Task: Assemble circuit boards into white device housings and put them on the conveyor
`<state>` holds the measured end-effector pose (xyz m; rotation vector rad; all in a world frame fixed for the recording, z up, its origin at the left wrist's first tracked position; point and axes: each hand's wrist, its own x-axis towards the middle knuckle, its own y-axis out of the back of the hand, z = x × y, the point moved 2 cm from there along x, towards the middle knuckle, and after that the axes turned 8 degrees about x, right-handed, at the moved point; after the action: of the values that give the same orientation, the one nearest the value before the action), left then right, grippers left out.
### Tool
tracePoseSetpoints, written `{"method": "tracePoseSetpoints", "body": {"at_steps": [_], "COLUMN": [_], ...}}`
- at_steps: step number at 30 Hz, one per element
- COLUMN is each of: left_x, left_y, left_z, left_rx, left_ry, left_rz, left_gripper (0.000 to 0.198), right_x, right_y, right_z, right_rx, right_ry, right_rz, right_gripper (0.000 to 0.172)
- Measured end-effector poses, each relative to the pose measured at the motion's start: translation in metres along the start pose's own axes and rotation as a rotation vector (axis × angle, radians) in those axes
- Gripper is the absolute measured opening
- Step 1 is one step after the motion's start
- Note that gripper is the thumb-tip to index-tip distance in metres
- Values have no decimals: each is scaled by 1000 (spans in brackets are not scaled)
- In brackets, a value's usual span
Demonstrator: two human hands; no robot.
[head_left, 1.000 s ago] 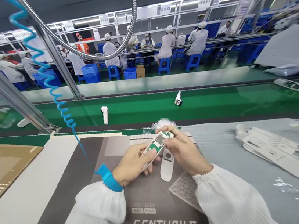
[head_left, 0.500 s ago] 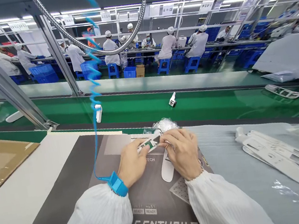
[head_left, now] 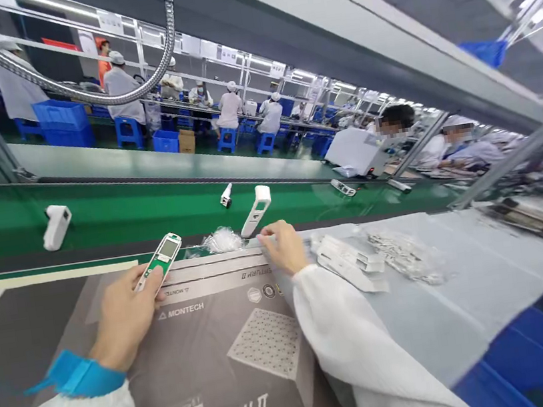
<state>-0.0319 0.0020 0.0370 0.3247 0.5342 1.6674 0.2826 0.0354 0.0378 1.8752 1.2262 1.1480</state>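
Observation:
My left hand grips a white handheld device casing, its green circuit board and small grey display facing up. The thumb presses on the board above the printed box. My right hand reaches to the far edge of the work surface, fingers partly curled and seemingly holding nothing. Just beyond its fingertips is a white housing part with a window at its upper end, over the green belt. Whether the fingertips touch it is hard to see. A blue wrist strap circles my left wrist.
A dark printed box lies under my hands. Crumpled clear plastic sits at its far edge. White casing pieces and a bag of small parts lie to the right. Another white device rests on the green belt.
My hands have separated. The left has kept the device with the board; the right has moved out toward the belt, where the white housing part now is. The view has swung right and tilted.

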Motion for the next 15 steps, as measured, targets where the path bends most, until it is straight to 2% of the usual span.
{"method": "tracePoseSetpoints", "body": {"at_steps": [4,7,9,11,15], "left_x": [-3,-4,-4,-5,-6], "left_y": [-3,-6,-7,-8,-8], "left_z": [1,3,3,3,1], "left_rx": [-47,-72,-81,-86,-100], "left_ry": [13,5,1,-6,2], "left_rz": [-40,-71,-83,-94,-101], "left_gripper": [49,51,52,52,53], "right_x": [-17,-23,-21,-11,27], "right_y": [59,86,90,84,54], "right_z": [61,101,114,116,96], "right_rx": [-80,-130,-144,-143,-108], "right_ry": [-115,-201,-225,-214,-127], "right_rz": [48,45,20,-12,-84], "right_gripper": [25,19,16,14,13]}}
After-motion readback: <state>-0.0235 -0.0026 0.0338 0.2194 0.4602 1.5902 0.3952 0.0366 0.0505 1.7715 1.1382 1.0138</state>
